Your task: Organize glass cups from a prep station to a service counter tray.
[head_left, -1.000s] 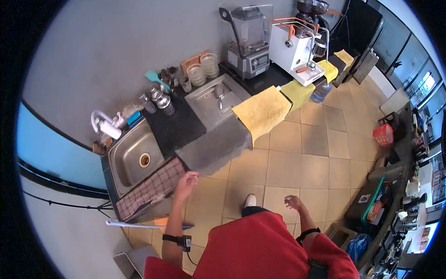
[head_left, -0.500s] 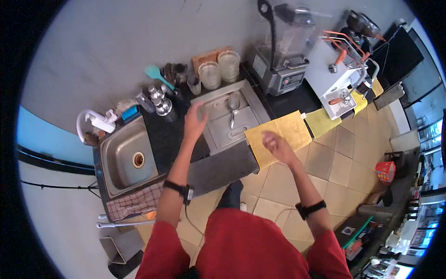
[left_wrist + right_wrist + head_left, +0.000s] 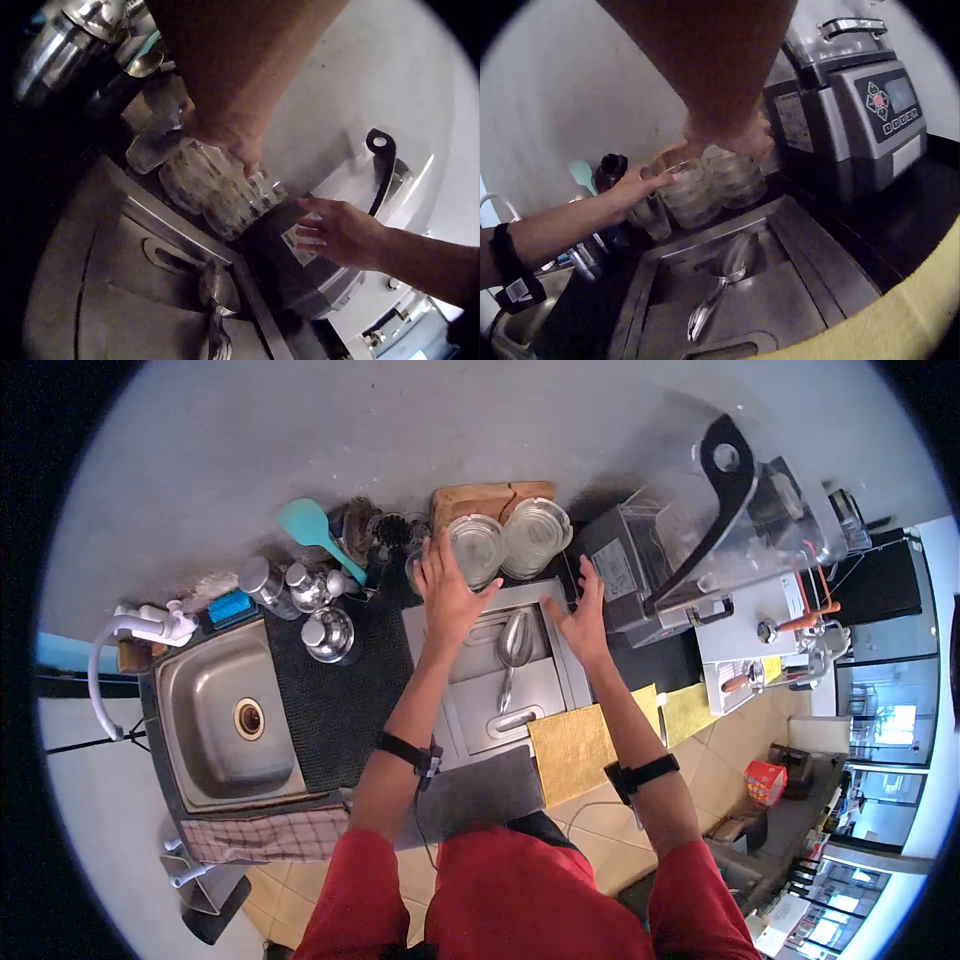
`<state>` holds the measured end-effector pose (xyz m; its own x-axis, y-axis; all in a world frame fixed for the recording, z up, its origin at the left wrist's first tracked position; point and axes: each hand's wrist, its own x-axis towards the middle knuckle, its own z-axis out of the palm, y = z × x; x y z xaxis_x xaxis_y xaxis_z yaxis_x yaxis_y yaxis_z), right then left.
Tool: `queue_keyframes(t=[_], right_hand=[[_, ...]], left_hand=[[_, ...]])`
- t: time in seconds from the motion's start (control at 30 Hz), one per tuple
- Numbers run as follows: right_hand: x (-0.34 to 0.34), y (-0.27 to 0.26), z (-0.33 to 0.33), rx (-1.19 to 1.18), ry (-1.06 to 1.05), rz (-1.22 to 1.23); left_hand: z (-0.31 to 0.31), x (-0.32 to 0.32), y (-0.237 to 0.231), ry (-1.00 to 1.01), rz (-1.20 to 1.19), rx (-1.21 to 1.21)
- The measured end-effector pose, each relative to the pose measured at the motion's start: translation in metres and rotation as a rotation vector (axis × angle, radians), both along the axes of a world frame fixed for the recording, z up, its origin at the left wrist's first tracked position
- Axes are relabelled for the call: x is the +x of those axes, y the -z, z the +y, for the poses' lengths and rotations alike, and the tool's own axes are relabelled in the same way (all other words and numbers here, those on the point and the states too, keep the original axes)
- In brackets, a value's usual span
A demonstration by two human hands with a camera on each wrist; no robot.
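Note:
Two stacks of clear glass ashtrays [image 3: 476, 550] stand side by side behind the steel drain tray [image 3: 455, 705]. My left hand [image 3: 448, 595] is at the left stack, its fingers fairly straight along that side and its thumb out in front. In the right wrist view the left thumb overlaps the front of the glass [image 3: 690, 196]. My right hand [image 3: 582, 618] is just right of the right stack [image 3: 538, 538], thumb and fingers spread apart. Both palms face inward, with the stacks between them. A metal scoop [image 3: 515, 645] lies in the tray.
A blender [image 3: 640, 560] stands close to my right hand, with an espresso machine [image 3: 745, 630] beyond it. Metal shakers [image 3: 328, 632], a turquoise spatula [image 3: 305, 525] and a sink [image 3: 190, 710] are on the left. A wooden board [image 3: 490, 495] leans behind the glass.
Both hands have risen from low beside the body and reached forward over the counter to either side of the stacked ashtrays. The head view has moved nearer to the counter.

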<state>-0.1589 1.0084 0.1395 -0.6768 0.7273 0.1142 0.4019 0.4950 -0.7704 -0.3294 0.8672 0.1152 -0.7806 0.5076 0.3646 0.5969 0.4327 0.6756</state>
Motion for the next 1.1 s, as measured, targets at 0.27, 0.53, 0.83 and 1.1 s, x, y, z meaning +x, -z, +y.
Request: queue_keyframes(t=[0.27,0.53,0.83,1.1], right_hand=[[-0.072,0.010,0.027,0.104,0.106,0.298],[-0.094,0.025,0.031,0.029,0.062,0.415],[-0.097,0.033,0.038,0.056,0.098,0.365],[-0.098,0.030,0.038,0.124,0.113,0.345]], left_hand=[[0.023,-0.011,-0.002,-0.049,-0.010,-0.062],[0.031,-0.016,-0.005,-0.046,0.022,-0.050],[0.031,-0.020,-0.005,0.010,-0.055,-0.018],[0.025,-0.018,-0.014,0.053,-0.083,0.019]])
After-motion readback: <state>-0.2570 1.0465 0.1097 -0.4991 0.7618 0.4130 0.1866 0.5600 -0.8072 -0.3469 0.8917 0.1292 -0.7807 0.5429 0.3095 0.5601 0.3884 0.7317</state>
